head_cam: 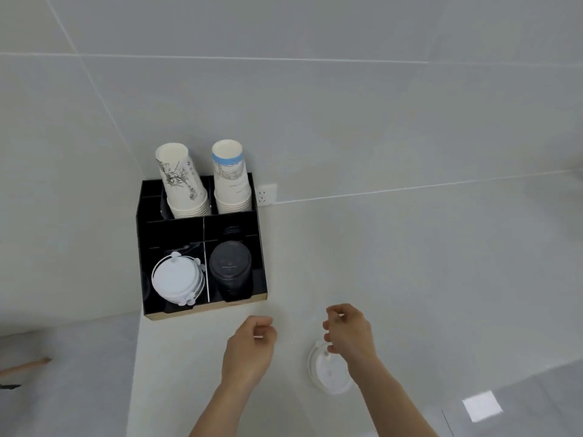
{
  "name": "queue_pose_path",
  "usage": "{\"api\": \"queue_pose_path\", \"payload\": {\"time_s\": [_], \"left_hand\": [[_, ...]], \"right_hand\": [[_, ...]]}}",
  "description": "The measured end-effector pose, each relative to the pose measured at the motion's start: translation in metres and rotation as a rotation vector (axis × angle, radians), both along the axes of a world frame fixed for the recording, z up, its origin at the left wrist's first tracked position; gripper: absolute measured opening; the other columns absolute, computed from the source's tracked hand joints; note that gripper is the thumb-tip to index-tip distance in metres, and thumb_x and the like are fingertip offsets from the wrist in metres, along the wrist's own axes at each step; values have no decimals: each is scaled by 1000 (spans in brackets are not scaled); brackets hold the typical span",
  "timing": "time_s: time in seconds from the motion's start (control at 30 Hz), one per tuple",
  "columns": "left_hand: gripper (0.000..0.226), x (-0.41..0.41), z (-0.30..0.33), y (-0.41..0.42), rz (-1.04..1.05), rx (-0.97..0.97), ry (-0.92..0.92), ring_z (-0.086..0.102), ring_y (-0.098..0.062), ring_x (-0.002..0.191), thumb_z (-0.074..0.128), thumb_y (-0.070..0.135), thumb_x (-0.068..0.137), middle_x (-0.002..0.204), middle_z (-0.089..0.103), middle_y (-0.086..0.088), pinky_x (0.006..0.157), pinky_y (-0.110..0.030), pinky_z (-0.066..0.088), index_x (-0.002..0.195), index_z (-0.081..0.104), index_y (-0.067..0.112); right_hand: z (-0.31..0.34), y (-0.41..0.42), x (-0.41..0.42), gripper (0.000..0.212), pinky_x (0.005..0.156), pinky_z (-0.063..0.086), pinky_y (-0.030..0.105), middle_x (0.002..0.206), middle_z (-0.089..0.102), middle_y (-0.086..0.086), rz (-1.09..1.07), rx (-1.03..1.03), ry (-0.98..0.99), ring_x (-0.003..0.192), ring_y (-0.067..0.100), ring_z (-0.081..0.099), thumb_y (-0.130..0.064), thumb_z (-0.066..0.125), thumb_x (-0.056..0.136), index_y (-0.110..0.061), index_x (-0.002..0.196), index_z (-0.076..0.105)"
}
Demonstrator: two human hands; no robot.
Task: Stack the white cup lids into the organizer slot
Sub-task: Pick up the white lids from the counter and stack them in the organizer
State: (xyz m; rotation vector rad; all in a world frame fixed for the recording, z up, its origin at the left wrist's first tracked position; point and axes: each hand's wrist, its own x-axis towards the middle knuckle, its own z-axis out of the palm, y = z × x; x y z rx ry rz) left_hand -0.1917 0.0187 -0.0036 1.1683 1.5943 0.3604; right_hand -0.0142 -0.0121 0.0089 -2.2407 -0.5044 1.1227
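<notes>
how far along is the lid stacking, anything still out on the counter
Mostly done: a stack of white lids already sits in the organizer's front-left slot, beside the black lids. In hand: nothing; the left hand and right hand are both loosely curled and empty. Left: a small pile of white lids on the counter, under the right hand.

The pale countertop (315, 263) is lying bare between the two hands and the black multi-slot acrylic organizer (172, 230), leaving an open path to its front edge. The front-left slot is holding a leaning stack of white plastic lids (176, 279), the front-right a stack of black plastic lids (230, 268). Two inverted stacks of paper cups (183, 184) are rising from the rear slots, blocking any approach from behind.
</notes>
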Motion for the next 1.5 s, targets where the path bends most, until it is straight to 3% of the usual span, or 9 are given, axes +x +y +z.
{"api": "queue_pose_path", "payload": {"time_s": [0.07, 0.23, 0.43, 0.53, 0.73, 1.0, 1.13, 1.23, 1.5], "left_hand": [[24, 15, -3, -15, -47, -45, 2, 69, -12, 92, 54, 28, 92, 104, 72, 7, 85, -31, 55, 112, 67, 33], [34, 44, -11, -43, -125, -156, 10, 66, -16, 104, 55, 31, 91, 114, 68, 5, 98, -36, 53, 124, 63, 28], [40, 68, -11, -65, -133, -222, 27, 59, -20, 114, 58, 27, 91, 119, 61, 5, 100, -36, 47, 131, 53, 27], [38, 73, -12, -71, -124, -235, 45, 59, -21, 113, 59, 25, 89, 119, 62, 4, 101, -37, 47, 126, 52, 29], [44, 75, -10, -79, -84, -251, 14, 59, -17, 110, 58, 23, 87, 124, 62, 4, 95, -35, 48, 130, 50, 31], [41, 54, 4, -66, 32, -171, -61, 61, -17, 107, 58, 18, 88, 120, 62, 7, 86, -32, 48, 126, 51, 32], [40, 30, 21, -45, 120, -85, -128, 65, -18, 106, 60, 14, 87, 113, 64, 12, 98, -41, 53, 123, 56, 31], [38, 5, 36, -24, 200, -28, -185, 66, -16, 107, 60, 11, 87, 113, 65, 13, 99, -44, 53, 119, 59, 33], [37, -68, 68, 35, 365, 92, -266, 69, -20, 102, 57, 8, 88, 111, 68, 11, 99, -44, 54, 118, 62, 30]], "right_hand": [[-7, -18, 14, 23, 88, 63, 52, 94, 74, 1, -7, -39, -23, 88, 30, 74, -21, 48, 95, -23, 102, 70], [-18, -54, 38, 30, 85, 52, 33, 99, 65, -2, 6, -118, -92, 92, 24, 63, -22, 48, 98, -20, 119, 69], [-27, -73, 46, 39, 96, 60, 47, 116, 69, 1, 6, -132, 48, 105, 29, 68, -25, 47, 96, -23, 133, 62], [-32, -76, 43, 41, 97, 60, 50, 114, 68, 0, 11, -113, 97, 107, 28, 67, -25, 49, 96, -22, 135, 60], [-38, -78, 36, 34, 88, 64, 45, 109, 68, 1, -23, -86, 173, 90, 23, 71, -24, 50, 97, -19, 128, 64], [-19, -58, 20, 26, 84, 66, 43, 105, 69, 2, 13, 12, 156, 93, 26, 72, -24, 53, 98, -18, 118, 68], [5, -29, 4, 17, 78, 66, 40, 109, 71, 8, 7, 105, 179, 97, 30, 72, -23, 53, 98, -21, 104, 68], [22, -4, -15, 19, 70, 63, 34, 109, 71, 10, 26, 153, 201, 100, 32, 73, -22, 53, 98, -17, 109, 69], [54, 63, -84, 15, 83, 64, 44, 109, 74, 15, 118, 234, 275, 95, 31, 76, -21, 54, 99, -20, 99, 69]]}}
